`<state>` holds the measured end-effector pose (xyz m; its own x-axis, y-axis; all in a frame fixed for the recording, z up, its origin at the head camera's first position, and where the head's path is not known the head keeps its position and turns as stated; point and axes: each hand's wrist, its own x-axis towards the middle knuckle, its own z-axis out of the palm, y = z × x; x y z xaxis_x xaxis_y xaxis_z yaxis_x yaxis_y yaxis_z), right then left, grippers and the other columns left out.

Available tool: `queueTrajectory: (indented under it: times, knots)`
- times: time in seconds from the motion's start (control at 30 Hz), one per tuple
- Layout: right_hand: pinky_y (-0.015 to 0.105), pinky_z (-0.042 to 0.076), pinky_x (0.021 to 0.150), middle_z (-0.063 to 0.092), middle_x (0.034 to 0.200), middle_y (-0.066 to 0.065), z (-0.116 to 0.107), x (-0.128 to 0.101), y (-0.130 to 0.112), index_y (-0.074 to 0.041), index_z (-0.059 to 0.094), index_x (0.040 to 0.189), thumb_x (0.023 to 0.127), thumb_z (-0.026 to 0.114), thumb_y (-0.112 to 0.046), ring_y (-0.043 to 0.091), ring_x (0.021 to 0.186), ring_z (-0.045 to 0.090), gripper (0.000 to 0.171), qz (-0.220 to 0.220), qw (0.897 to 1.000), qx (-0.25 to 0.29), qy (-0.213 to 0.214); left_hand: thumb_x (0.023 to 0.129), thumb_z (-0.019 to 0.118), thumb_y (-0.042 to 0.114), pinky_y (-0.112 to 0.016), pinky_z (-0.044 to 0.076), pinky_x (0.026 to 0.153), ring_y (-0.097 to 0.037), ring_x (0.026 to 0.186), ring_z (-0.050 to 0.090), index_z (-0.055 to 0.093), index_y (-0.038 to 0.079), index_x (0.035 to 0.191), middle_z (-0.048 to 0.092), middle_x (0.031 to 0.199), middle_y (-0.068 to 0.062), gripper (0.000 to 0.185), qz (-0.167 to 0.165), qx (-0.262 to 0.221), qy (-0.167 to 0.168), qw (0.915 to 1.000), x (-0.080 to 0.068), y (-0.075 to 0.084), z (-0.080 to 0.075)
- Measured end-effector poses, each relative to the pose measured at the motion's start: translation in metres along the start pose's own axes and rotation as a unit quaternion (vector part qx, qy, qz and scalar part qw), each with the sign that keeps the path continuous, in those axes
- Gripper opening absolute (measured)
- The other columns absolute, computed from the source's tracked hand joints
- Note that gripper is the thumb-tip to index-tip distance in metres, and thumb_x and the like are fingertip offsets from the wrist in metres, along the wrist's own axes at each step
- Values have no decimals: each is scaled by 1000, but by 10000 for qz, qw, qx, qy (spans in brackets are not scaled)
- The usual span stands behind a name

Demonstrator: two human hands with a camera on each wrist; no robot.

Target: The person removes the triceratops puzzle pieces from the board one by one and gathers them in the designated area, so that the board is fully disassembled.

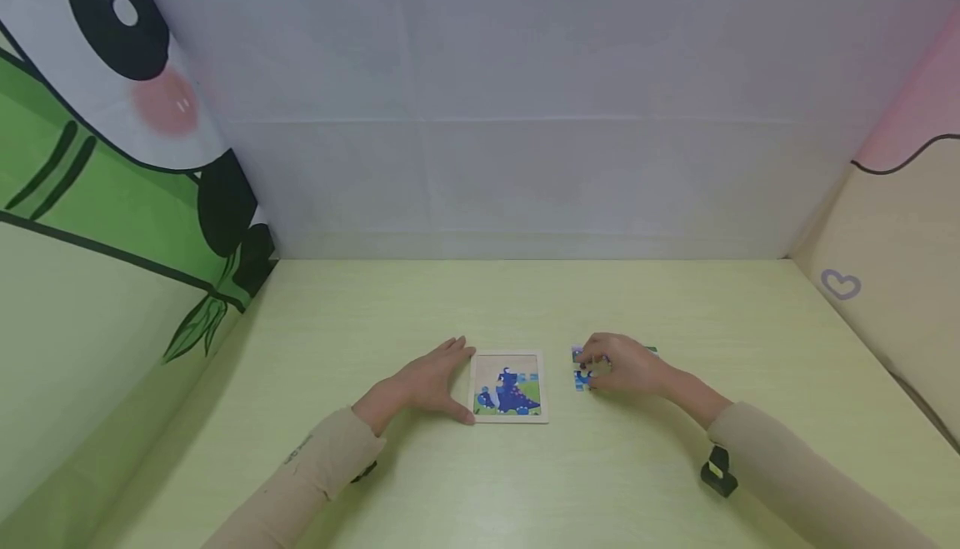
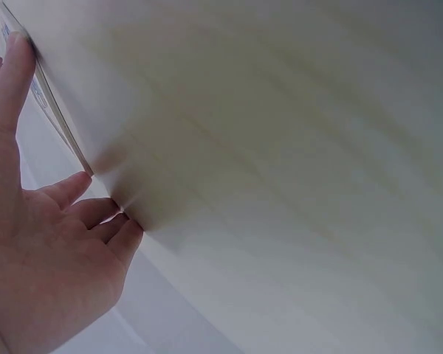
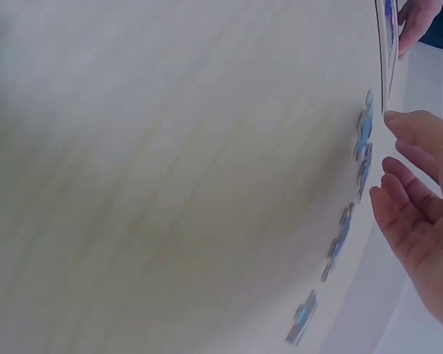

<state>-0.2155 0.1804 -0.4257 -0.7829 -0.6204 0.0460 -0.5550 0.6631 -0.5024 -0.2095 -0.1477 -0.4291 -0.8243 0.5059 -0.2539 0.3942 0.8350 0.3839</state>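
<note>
A square jigsaw puzzle with a pale wooden frame (image 1: 510, 420) lies flat on the table, showing a blue dinosaur (image 1: 513, 397). My left hand (image 1: 431, 381) touches its left side, thumb at the near corner and fingertips at the far one. To the puzzle's right, my right hand (image 1: 628, 366) hovers over loose puzzle pieces (image 1: 581, 381), which it partly hides in the head view. The right wrist view shows several blue pieces (image 3: 340, 240) in a row beneath that hand, whose thumb and fingers are apart with nothing visible between them.
The pale yellow table (image 1: 480, 482) ends at a white cloth backdrop (image 1: 525, 191). A printed green and white cloth (image 1: 127, 149) hangs on the left, and a beige one with a heart (image 1: 840, 284) on the right.
</note>
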Motion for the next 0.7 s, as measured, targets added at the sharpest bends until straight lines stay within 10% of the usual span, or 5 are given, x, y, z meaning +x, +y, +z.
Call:
queueTrajectory:
  times: [0.7]
  knots:
    - [28, 49, 77, 64, 98, -1, 38, 57, -42, -8, 68, 106, 74, 75, -24, 11, 88, 56, 36, -144, 9993, 108, -335, 61, 78, 53, -47, 21, 112, -30, 140, 11, 28, 9, 143, 17, 152, -12, 106, 30, -6, -40, 10000, -1, 0, -1]
